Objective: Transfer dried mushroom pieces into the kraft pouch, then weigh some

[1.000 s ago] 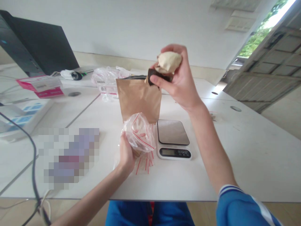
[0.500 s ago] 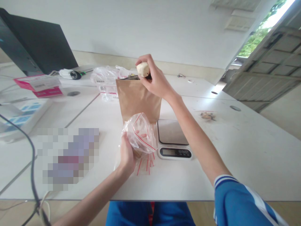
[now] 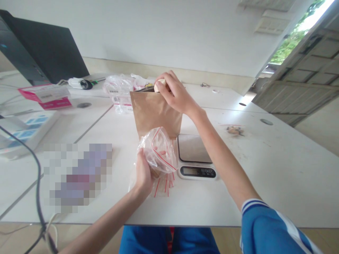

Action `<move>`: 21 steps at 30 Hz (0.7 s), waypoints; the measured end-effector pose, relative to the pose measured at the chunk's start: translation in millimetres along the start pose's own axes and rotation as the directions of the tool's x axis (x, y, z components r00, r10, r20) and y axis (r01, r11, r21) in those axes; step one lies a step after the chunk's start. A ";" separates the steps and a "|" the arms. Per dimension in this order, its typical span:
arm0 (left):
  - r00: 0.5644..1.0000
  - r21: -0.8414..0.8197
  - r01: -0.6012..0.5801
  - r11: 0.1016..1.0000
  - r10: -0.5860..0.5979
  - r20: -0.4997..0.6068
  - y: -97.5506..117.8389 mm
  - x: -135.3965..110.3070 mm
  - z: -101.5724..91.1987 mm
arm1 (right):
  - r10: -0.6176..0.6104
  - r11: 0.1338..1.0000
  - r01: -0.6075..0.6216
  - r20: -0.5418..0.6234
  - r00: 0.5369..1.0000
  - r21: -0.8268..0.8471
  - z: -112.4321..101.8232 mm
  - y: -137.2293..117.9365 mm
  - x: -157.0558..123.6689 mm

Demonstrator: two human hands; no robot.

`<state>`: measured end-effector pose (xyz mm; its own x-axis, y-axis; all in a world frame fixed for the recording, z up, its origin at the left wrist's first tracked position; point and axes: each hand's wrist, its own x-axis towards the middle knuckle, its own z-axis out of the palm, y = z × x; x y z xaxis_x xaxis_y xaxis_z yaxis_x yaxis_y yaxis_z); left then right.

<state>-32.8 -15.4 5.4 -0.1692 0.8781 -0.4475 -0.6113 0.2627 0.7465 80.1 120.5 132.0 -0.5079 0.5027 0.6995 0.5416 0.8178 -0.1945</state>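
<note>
Pale lump atop paper bag

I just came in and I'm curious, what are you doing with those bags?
A person sits at a white table. Their right hand holds a pale lump at the open top of a standing brown paper bag. Their left hand holds a clear zip bag with red stripes, mouth up. A small kitchen scale sits bare right beside it.

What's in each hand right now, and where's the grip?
Left hand grips the clear zip bag by its lower side. Right hand pinches a pale lump with its fingertips at the paper bag mouth.
</note>
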 end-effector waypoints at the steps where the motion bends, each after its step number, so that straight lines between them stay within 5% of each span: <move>1: 1.000 0.005 -0.003 1.000 0.003 0.000 -0.1 0.3 0.1 | 0.020 1.000 -0.020 -0.011 1.000 -0.006 0.9 0.0 -0.2; 9: 1.000 0.019 -0.016 1.000 0.016 0.001 -1.3 0.5 -0.2 | 0.058 0.993 -0.067 -0.092 0.994 -0.097 4.6 -6.1 -8.6; 13: 1.000 0.024 -0.022 0.999 0.023 -0.014 -0.9 0.3 -0.4 | 0.089 0.996 -0.087 -0.159 0.983 0.020 -9.1 -28.9 -18.7; 15: 1.000 0.023 -0.025 0.999 0.026 -0.015 -0.5 0.4 0.4 | 0.130 0.983 -0.131 0.013 0.991 0.132 -19.8 -42.7 -25.2; 16: 1.000 0.020 -0.024 1.000 0.025 -0.013 -0.5 0.5 1.0 | 0.134 0.972 -0.167 0.190 0.973 0.166 -24.4 -49.0 -28.7; 17: 1.000 0.014 -0.025 1.000 0.025 -0.009 -0.6 0.8 1.5 | 0.111 0.964 -0.195 0.396 0.911 0.180 -27.6 -54.5 -32.2; 19: 0.999 -0.005 -0.044 0.999 0.044 -0.012 -1.6 1.7 1.8 | 0.016 0.967 -0.199 0.739 0.673 0.161 -27.4 -63.4 -39.2; 21: 0.997 -0.033 -0.076 0.997 0.075 -0.031 -3.4 3.1 1.0 | -0.037 0.981 -0.155 0.890 0.454 0.119 -18.1 -69.7 -45.8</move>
<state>-30.5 -13.2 2.0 -0.2387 0.8825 -0.4052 -0.6221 0.1814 0.7616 77.8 35.4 125.9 -0.8467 0.4476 -0.2876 0.5299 0.7575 -0.3813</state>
